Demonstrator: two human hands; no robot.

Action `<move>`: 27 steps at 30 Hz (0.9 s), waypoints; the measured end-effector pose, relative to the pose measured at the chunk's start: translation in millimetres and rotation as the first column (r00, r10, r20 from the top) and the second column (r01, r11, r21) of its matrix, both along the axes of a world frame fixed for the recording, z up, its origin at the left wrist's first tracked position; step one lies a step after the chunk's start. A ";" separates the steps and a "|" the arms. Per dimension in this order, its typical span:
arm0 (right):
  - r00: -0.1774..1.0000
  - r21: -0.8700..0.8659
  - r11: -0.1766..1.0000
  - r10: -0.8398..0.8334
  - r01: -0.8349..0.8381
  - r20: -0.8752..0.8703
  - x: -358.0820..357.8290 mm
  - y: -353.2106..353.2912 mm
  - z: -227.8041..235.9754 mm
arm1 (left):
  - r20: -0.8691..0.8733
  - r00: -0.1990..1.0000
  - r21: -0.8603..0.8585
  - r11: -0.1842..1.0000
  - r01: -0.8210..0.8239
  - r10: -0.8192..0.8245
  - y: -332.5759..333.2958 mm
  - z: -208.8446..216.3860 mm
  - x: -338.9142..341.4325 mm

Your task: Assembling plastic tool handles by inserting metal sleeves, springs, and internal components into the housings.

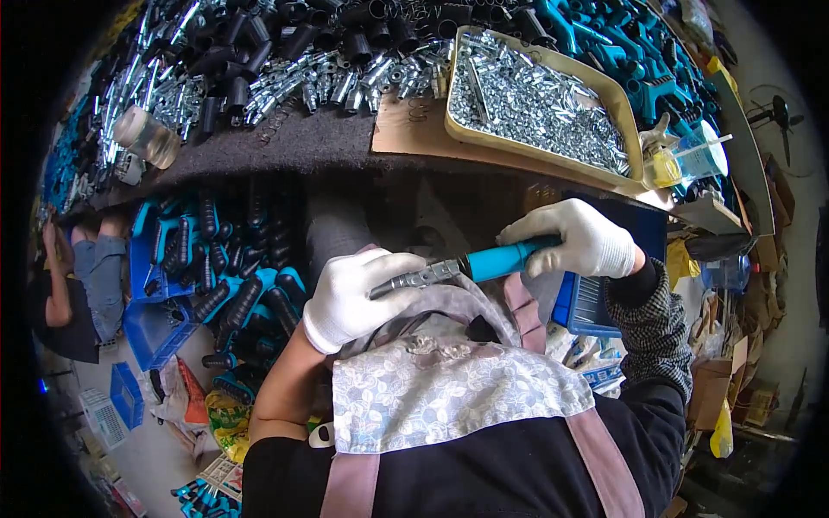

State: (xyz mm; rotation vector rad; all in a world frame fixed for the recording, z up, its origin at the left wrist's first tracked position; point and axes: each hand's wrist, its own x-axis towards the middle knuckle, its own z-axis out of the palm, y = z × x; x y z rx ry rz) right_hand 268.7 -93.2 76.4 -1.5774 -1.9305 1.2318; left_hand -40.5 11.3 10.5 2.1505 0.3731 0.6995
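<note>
Both my hands wear white gloves and are raised in front of my apron (458,388). My left hand (350,298) is closed around a grey metal fitting (439,272), its thumb and fingers on either side. The fitting lines up with one end of a teal tube (499,261), and the two seem joined. The far right end of that tube sits in my right hand (577,240), fingers over the top and thumb below. The piece lies nearly level, tilted slightly up to the right. My fingers hide both of its ends.
On the bench ahead, a yellowish tray (553,154) holds small metal parts. Beside it lie metal fittings (345,86), black sleeves (298,41) and teal housings (665,82). A jar (147,138) and a cup (701,151) stand near the edge. Black-and-teal handles (229,302) fill blue crates; another person (65,302) sits left.
</note>
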 end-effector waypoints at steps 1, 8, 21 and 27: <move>1.000 0.034 0.999 -0.007 0.006 0.019 -1.3 0.1 -1.3 | -0.002 1.000 0.003 1.000 -0.001 0.001 -0.6 0.0 -1.2; 0.999 0.152 0.987 -0.047 0.045 0.007 -43.7 -7.2 -14.7 | -0.031 0.999 0.003 1.000 -0.019 0.019 -10.4 -2.4 10.0; 0.919 -0.179 0.944 -0.314 0.276 -0.239 -49.0 -29.3 -55.6 | -0.139 0.971 0.043 0.979 0.200 -0.192 -11.8 -1.6 35.4; 0.888 -0.334 0.918 -0.326 0.215 -0.323 -34.9 -34.1 -66.7 | -0.153 0.946 -0.080 0.958 0.275 -0.285 -16.4 -11.2 43.3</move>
